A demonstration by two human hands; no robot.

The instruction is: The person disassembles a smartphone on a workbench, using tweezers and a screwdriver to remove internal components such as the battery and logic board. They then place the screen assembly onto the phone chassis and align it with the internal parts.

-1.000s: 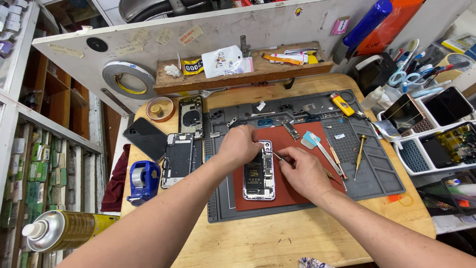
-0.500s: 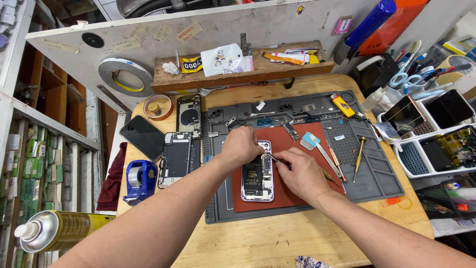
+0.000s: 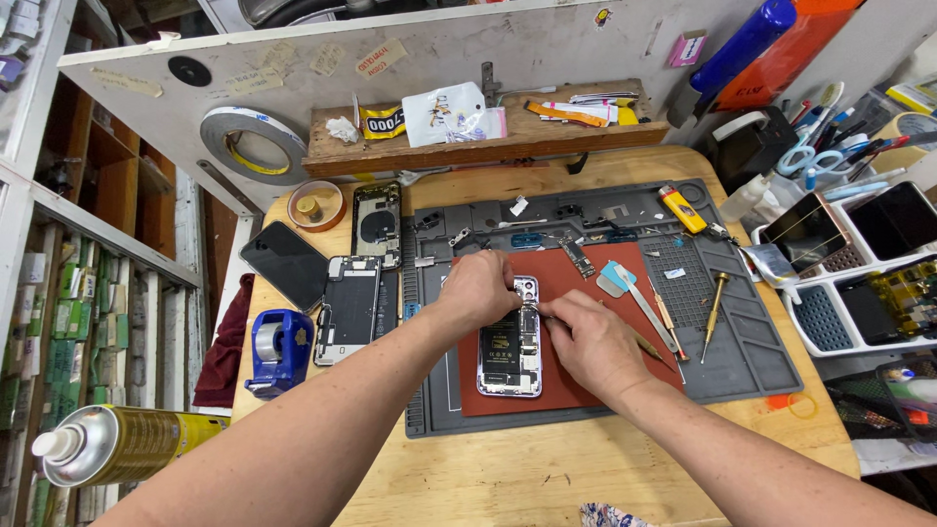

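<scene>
— So, where are your hands right now?

— Your left hand (image 3: 480,291) pinches the top edge of the opened smartphone (image 3: 511,339), which lies on the red mat (image 3: 576,293) in the middle of the grey work mat (image 3: 752,346). Your right hand (image 3: 590,344) is closed around a thin tool, its tip at the phone's upper right side.

— Which step is that?

— Likely working loose a small part near the camera end. Keep the phone pinned and the tip steady; the screwdriver (image 3: 715,304) lies near, to your right.

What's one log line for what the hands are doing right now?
left hand: steadies top of opened phone | right hand: works thin tool at phone's upper edge | phone: flat on red mat | screwdriver: lying aside
</scene>
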